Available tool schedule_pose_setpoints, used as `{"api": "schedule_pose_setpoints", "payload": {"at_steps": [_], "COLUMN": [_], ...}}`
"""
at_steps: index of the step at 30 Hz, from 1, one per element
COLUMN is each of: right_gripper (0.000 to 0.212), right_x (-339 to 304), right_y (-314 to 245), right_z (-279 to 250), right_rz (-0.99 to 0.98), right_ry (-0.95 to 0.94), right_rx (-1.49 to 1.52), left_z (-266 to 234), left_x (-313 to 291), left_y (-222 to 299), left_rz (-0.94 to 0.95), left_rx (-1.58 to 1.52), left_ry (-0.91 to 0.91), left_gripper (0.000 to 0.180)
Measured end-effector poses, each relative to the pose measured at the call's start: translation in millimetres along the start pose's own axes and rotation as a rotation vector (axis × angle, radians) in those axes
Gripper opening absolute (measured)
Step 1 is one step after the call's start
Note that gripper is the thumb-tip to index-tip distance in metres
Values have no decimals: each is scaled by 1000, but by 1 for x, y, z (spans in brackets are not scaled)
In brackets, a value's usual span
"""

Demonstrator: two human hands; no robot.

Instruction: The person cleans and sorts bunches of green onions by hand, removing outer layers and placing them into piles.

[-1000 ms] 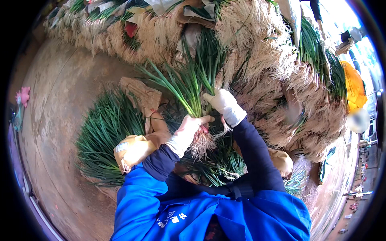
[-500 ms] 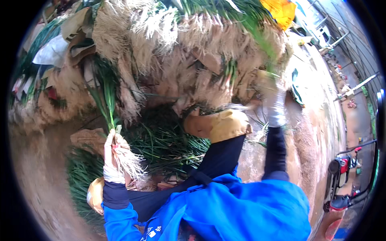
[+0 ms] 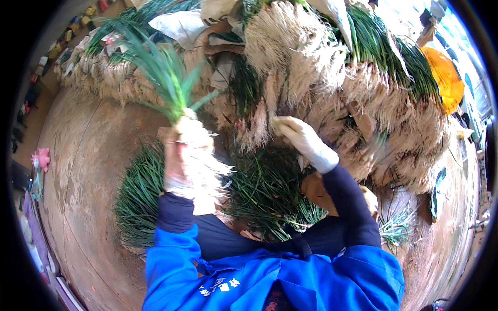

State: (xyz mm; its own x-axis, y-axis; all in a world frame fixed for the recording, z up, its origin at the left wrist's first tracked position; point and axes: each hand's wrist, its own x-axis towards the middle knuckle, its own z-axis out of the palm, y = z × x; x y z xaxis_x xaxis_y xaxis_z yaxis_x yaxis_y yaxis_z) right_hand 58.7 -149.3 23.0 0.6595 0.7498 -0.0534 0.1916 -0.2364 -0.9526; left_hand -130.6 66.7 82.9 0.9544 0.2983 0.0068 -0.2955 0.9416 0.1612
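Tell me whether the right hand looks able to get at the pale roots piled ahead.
Probably yes: the right hand appears empty, near the pale roots, and nothing visible blocks the way.

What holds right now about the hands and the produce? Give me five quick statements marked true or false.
1. The left hand grips a bunch of green onions. True.
2. The right hand wears a pale glove. True.
3. Both hands hold that bunch. False: only the left does.
4. The bunch's roots point to the picture's upper edge. False: they point downward in the picture.
5. An orange sheet shows at the far left. False: it is at the right.
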Motion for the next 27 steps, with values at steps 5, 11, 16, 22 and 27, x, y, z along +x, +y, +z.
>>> {"api": "schedule_pose_setpoints", "payload": {"at_steps": [5,11,16,22,27], "right_gripper": [51,59,30,28,27], "right_x": [132,175,136,100,64], "right_y": [27,58,5,80,25], "right_z": [29,51,47,21,62], "right_rz": [142,309,106,89,-40], "right_ry": [173,349,240,414,-64], "right_rx": [-659,-169,458,-580,-286], "left_z": [-92,-97,-98,-93,-110], "left_x": [25,23,6,17,15], "left_y": [2,-1,13,-11,-30], "left_rz": [-290,-57,-7,-129,-328], "left_rx": [-95,104,320,406,652], "left_ry": [-59,442,547,488,514], "left_gripper": [15,17,20,21,19]}}
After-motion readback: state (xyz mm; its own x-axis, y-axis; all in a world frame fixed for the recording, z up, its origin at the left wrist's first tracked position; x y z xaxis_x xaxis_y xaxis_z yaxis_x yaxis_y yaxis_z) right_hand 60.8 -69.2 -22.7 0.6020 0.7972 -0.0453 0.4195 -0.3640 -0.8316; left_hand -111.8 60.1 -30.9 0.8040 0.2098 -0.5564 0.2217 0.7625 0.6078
